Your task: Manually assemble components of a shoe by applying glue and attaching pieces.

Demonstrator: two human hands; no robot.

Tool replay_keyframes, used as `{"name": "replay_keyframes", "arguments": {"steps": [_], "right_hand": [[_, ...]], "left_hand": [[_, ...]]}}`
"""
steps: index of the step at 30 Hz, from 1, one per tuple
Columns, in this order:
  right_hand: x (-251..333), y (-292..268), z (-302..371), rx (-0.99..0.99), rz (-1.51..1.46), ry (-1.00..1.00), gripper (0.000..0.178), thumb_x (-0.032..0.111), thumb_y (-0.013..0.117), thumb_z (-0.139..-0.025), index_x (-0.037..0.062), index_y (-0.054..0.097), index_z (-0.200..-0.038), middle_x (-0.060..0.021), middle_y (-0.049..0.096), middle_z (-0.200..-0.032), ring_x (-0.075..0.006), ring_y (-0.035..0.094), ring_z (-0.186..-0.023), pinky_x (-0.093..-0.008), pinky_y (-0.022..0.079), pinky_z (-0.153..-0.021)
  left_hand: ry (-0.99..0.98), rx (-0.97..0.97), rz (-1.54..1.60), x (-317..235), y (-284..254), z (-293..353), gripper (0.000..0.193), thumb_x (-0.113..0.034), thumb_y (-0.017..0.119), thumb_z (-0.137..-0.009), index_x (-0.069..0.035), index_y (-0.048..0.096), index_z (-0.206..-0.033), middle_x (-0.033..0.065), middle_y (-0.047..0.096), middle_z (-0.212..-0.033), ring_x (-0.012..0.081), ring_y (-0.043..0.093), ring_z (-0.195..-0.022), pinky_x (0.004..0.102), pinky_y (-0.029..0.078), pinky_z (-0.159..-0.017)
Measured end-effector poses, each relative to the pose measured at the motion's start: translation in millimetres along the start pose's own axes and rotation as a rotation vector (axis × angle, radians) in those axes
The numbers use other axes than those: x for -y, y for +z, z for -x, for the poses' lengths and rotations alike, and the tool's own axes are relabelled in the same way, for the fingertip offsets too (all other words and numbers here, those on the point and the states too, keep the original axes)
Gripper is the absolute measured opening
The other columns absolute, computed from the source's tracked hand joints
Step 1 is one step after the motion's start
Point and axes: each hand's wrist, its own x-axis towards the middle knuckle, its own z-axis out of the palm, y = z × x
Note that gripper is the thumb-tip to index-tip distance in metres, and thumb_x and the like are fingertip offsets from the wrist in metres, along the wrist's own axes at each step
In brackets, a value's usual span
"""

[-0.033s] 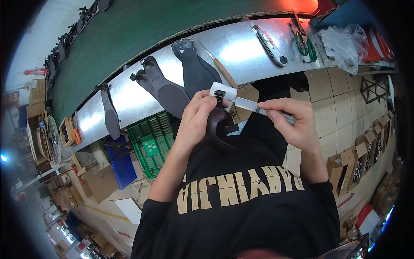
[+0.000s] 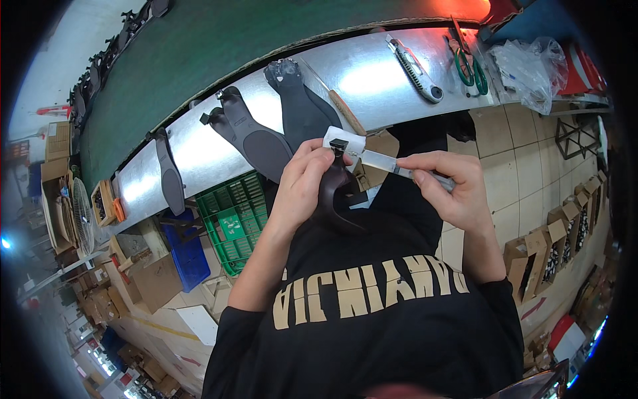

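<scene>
My left hand (image 2: 302, 183) is closed around a dark, glossy heeled shoe sole (image 2: 330, 193) in front of my torso. Its narrow heel points up and ends in a small black square tip (image 2: 339, 143). A white rolled piece (image 2: 352, 137) sits right behind that tip, by my left fingertips; whether it is cloth or paper I cannot tell. My right hand (image 2: 455, 186) pinches a slim pale tool (image 2: 380, 161) with a flat, shiny front end. This end reaches left to the heel and white piece. Part of the tool is hidden inside my right fingers.
Several dark soles (image 2: 262, 143) lie on the metal bench edge (image 2: 359, 73). A wooden-handled tool (image 2: 347, 112), a utility knife (image 2: 415, 72) and green-handled scissors (image 2: 468, 66) lie there too. Beyond runs a green belt (image 2: 219, 40). Below stands a green crate (image 2: 229, 223); cardboard boxes (image 2: 525, 263) line the right.
</scene>
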Motion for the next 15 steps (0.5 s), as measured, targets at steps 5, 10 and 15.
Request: {"name": "replay_keyframes", "arguments": {"steps": [5,10,15], "right_hand": [[-0.1,0.2,0.2,0.007,0.007,0.016,0.023,-0.003,0.062,-0.082,0.0011,0.075,-0.101,-0.0108,0.071,-0.080,-0.0124,0.064,-0.064,-0.0251,0.048,-0.057],[0.6,-0.3,-0.8,0.006,0.011,0.000,0.022,-0.002,0.063,-0.082,0.0014,0.075,-0.101,-0.0109,0.072,-0.082,-0.0130,0.064,-0.065,-0.0255,0.048,-0.058],[0.4,0.2,-1.5,0.008,0.026,0.001,0.022,-0.003,0.063,-0.082,0.0017,0.075,-0.101,-0.0111,0.072,-0.083,-0.0135,0.065,-0.065,-0.0251,0.049,-0.059]], "left_hand": [[-0.006,0.002,-0.012,-3.2,1.3,0.5,0.041,-0.025,0.042,-0.100,0.009,0.065,-0.103,0.0101,0.054,-0.117,0.0178,0.062,-0.087,0.0295,0.048,-0.082],[-0.015,-0.014,0.053,-1.5,1.4,0.2,0.036,-0.020,0.045,-0.098,0.006,0.070,-0.097,0.0121,0.053,-0.120,0.0194,0.059,-0.100,0.0301,0.047,-0.090],[0.008,-0.003,-0.007,0.4,0.4,-0.7,0.037,-0.021,0.045,-0.098,0.006,0.070,-0.097,0.0121,0.053,-0.121,0.0196,0.058,-0.103,0.0302,0.047,-0.091]]}}
